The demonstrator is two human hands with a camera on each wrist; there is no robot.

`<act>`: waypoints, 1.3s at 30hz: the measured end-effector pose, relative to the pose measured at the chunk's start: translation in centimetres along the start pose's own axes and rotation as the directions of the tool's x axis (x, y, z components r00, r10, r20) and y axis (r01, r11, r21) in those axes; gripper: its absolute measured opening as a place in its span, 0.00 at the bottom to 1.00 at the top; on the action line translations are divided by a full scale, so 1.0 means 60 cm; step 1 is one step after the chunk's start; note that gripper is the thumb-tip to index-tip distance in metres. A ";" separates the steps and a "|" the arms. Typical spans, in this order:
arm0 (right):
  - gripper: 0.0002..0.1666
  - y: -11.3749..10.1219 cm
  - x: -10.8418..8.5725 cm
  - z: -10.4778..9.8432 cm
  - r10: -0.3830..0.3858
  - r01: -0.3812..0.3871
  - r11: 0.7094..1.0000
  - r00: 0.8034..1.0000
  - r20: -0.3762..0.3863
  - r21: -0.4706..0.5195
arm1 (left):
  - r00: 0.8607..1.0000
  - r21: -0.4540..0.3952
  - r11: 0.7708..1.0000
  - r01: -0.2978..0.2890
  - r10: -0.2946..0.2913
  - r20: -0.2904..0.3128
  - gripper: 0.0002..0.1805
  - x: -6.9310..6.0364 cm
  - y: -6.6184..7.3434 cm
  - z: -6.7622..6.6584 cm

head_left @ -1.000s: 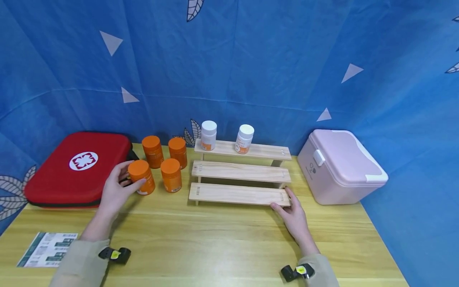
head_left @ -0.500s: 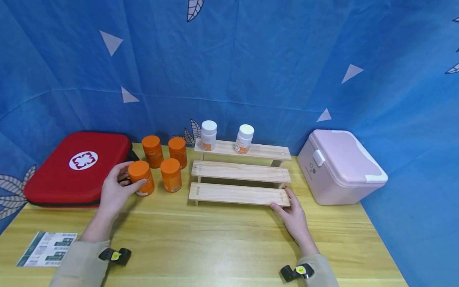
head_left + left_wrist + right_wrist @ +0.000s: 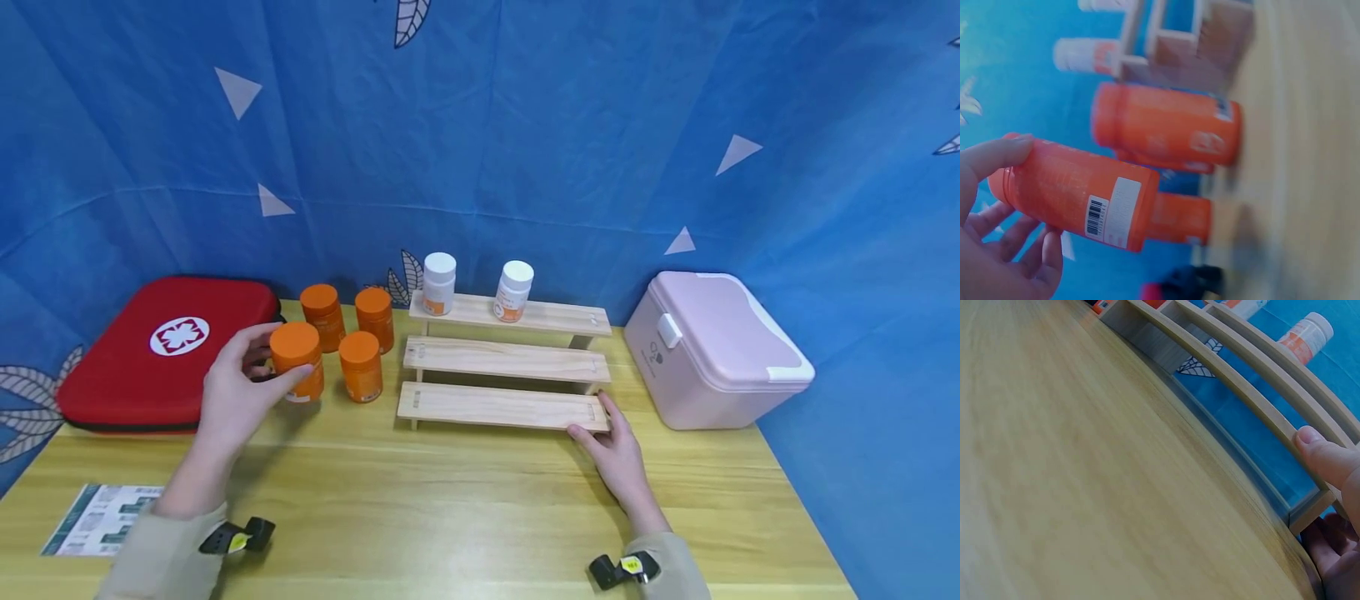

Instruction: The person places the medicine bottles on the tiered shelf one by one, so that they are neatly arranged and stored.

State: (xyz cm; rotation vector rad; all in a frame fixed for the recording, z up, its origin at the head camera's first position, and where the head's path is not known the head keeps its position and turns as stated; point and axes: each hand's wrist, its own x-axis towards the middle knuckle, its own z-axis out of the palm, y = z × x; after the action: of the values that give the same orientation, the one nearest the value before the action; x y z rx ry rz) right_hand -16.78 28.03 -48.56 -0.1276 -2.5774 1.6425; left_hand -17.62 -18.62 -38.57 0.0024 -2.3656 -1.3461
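My left hand (image 3: 238,385) grips an orange bottle (image 3: 297,363) between thumb and fingers; in the left wrist view this bottle (image 3: 1079,192) is tilted, its barcode showing, its base off the table. Several other orange bottles stand just behind and right of it, one of them (image 3: 361,367) nearest. My right hand (image 3: 619,454) holds the right end of the lowest step of a three-step wooden rack (image 3: 502,406), thumb on the front edge in the right wrist view (image 3: 1329,464). On the top step stand two white bottles (image 3: 438,284) (image 3: 513,291).
A red case (image 3: 168,354) with a white emblem lies at the left. The pink box (image 3: 716,350) with a closed lid stands right of the rack. A printed sheet (image 3: 101,521) lies front left, partly under the left sleeve. Blue cloth (image 3: 480,125) hangs behind the table.
My left hand has lifted the gripped orange bottle slightly off the table. The right hand stays at the rack's end. The head view has shifted a little.
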 end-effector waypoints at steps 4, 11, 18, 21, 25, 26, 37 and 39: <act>0.52 -0.003 0.003 -0.002 -0.011 0.011 1.000 1.000 -0.005 0.004 | 0.999 0.008 0.999 -0.050 0.050 0.004 0.33 -0.004 0.044 -0.005; 0.53 -0.003 -0.001 -0.004 0.011 -0.011 1.000 1.000 0.001 -0.005 | 0.988 -0.053 0.989 -0.136 0.139 0.069 0.33 -0.019 0.102 0.008; 0.53 -0.002 -0.003 -0.003 0.011 -0.011 1.000 1.000 -0.001 -0.002 | 0.967 -0.157 0.972 -0.177 0.201 0.155 0.33 -0.026 0.134 0.058; 0.53 -0.001 -0.003 -0.002 0.011 -0.011 1.000 1.000 -0.001 -0.002 | 0.958 -0.199 0.967 -0.159 0.200 0.204 0.32 -0.030 0.146 0.080; 0.53 -0.002 -0.004 0.000 0.012 -0.012 1.000 1.000 -0.006 -0.009 | 0.944 -0.242 0.962 -0.129 0.194 0.268 0.33 -0.032 0.163 0.110; 0.53 -0.003 -0.004 0.000 0.009 -0.009 1.000 1.000 -0.006 -0.010 | 0.940 -0.252 0.959 -0.127 0.198 0.279 0.33 -0.033 0.168 0.117; 0.52 -0.004 -0.002 0.000 -0.006 0.006 1.000 1.000 -0.010 -0.010 | 0.902 -0.352 0.928 -0.121 0.251 0.352 0.31 -0.031 0.208 0.221; 0.52 -0.002 -0.002 -0.001 -0.008 0.008 1.000 1.000 -0.011 -0.022 | 0.897 -0.360 0.922 -0.142 0.274 0.347 0.31 -0.028 0.217 0.238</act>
State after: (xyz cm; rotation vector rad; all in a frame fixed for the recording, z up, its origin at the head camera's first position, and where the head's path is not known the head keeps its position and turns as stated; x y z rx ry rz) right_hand -16.68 28.03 -48.40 -0.1270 -2.5853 1.6062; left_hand -18.56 0.39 -34.78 -0.6640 -2.3216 -1.7383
